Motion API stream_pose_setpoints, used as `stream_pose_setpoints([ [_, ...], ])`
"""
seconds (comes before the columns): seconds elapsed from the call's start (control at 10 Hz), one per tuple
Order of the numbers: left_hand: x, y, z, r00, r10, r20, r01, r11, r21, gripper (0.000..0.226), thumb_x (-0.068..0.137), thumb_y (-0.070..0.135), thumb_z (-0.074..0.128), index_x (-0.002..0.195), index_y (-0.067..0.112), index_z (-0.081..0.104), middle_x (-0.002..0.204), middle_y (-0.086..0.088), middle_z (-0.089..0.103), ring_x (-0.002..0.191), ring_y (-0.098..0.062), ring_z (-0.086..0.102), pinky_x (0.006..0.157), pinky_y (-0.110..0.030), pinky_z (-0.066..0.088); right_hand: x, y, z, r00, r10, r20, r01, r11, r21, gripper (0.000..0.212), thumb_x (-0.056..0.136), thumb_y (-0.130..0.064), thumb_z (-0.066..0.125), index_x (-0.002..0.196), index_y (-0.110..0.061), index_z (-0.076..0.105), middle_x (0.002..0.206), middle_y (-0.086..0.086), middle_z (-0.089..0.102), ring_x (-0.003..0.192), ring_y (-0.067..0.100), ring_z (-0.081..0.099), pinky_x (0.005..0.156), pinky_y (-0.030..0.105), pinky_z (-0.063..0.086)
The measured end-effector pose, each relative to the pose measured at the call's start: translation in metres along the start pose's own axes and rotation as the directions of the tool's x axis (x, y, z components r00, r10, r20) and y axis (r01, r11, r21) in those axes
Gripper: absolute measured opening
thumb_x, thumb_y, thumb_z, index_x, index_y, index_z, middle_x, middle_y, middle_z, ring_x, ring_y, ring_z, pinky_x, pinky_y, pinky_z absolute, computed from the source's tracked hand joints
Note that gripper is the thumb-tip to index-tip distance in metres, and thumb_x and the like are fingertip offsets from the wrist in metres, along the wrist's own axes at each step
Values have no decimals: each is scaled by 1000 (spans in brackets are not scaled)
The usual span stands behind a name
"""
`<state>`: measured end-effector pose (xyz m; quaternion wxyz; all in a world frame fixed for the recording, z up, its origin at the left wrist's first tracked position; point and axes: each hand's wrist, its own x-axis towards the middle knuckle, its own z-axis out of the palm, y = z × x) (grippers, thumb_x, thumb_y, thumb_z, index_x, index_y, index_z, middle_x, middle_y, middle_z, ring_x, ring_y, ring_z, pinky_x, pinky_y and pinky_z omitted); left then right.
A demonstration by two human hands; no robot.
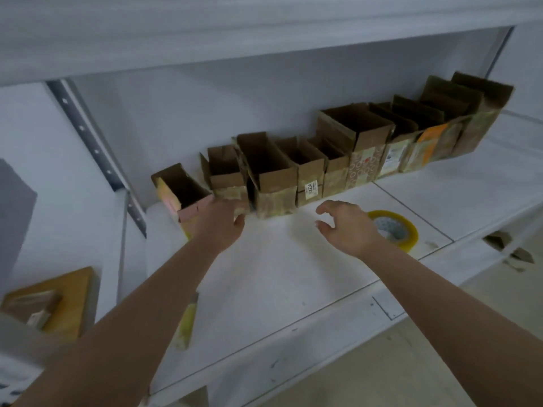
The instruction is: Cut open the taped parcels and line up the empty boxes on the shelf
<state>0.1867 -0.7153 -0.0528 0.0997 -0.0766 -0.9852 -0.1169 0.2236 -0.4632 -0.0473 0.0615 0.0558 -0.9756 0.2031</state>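
Several opened cardboard boxes [293,163] stand in a row along the back of the white shelf [264,274], flaps up. The leftmost one, a pinkish box [182,189], sits slightly forward and tilted. My left hand [219,221] reaches to the front of that box and its neighbour [226,177], fingers touching the cardboard; whether they grip is hidden. My right hand [343,224] hovers above the shelf with loosely curled fingers, holding nothing. A yellow utility knife [188,321] lies near the shelf's left front, partly behind my left forearm.
A roll of clear packing tape [402,230] lies on the shelf just right of my right hand. A taped parcel [55,304] rests at the lower left, outside the shelf bay. A metal upright [88,136] bounds the bay on the left. Cardboard scraps [511,254] lie below right.
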Motion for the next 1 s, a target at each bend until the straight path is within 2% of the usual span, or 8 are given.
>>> stream_pose_setpoints([
  [0.1, 10, -21, 11, 999, -52, -14, 53, 997, 47, 30, 99, 29, 47, 125, 22, 60, 112, -3, 65, 103, -20, 60, 71, -26, 47, 0, 0, 7, 1000, 5, 12, -5, 1000, -1, 34, 96, -29, 59, 126, -13, 60, 122, 9, 65, 115, 26, 58, 94, 36, 47],
  [0.2, 25, -32, 11, 984, -174, -23, 175, 984, 28, 42, 94, 26, 54, 135, 15, 49, 130, -9, 55, 122, -29, 50, 88, -49, 51, -3, 6, 5, 1000, 30, 7, -29, 999, -27, 35, 95, -29, 60, 126, -13, 60, 121, 9, 65, 114, 25, 59, 92, 38, 49],
  [0.3, 42, -38, 10, 957, -292, -2, 291, 956, 38, 51, 90, 17, 59, 138, 8, 42, 138, -15, 47, 129, -34, 44, 100, -53, 42, -7, 9, 3, 998, 59, 8, -59, 997, -49, 35, 96, -30, 60, 126, -14, 59, 120, 8, 65, 113, 25, 59, 91, 39, 51],
  [0.4, 57, -46, 13, 935, -353, -31, 354, 933, 62, 57, 92, 7, 55, 144, 2, 32, 135, -20, 48, 125, -36, 46, 98, -52, 44, -11, 10, 4, 997, 76, 0, -76, 995, -61, 34, 96, -30, 60, 126, -13, 60, 119, 9, 66, 112, 26, 60, 89, 37, 51],
  [0.5, 65, -57, 17, 927, -373, -38, 373, 928, -29, 49, 93, -3, 52, 139, -9, 37, 128, -25, 51, 119, -38, 51, 97, -46, 48, -13, 10, 4, 996, 93, 0, -93, 994, -65, 35, 96, -31, 59, 126, -13, 59, 119, 11, 66, 112, 26, 60, 90, 38, 50],
  [0.6, 67, -59, 16, 939, -343, -9, 341, 935, -99, 26, 94, -6, 50, 119, -8, 57, 119, -23, 56, 108, -37, 56, 89, -39, 50, -12, 6, 3, 995, 98, 6, -98, 992, -74, 35, 97, -32, 58, 127, -14, 59, 119, 10, 66, 113, 26, 59, 90, 38, 50],
  [0.8, 64, -53, 22, 964, -266, 23, 266, 953, -146, 28, 95, -4, 51, 122, -2, 59, 117, -19, 58, 106, -36, 57, 91, -41, 50, -11, 2, 4, 996, 86, 24, -84, 994, -67, 36, 97, -34, 58, 128, -15, 58, 122, 8, 65, 115, 24, 58, 91, 35, 50],
  [1.0, 63, -54, 18, 997, -65, -34, 66, 997, 29, 44, 89, 13, 66, 131, 6, 54, 134, -20, 44, 126, -38, 38, 108, -45, 36, -14, 7, -5, 998, 58, -10, -59, 997, -56, 37, 97, -34, 58, 128, -15, 58, 124, 8, 64, 117, 26, 58, 95, 39, 48],
])
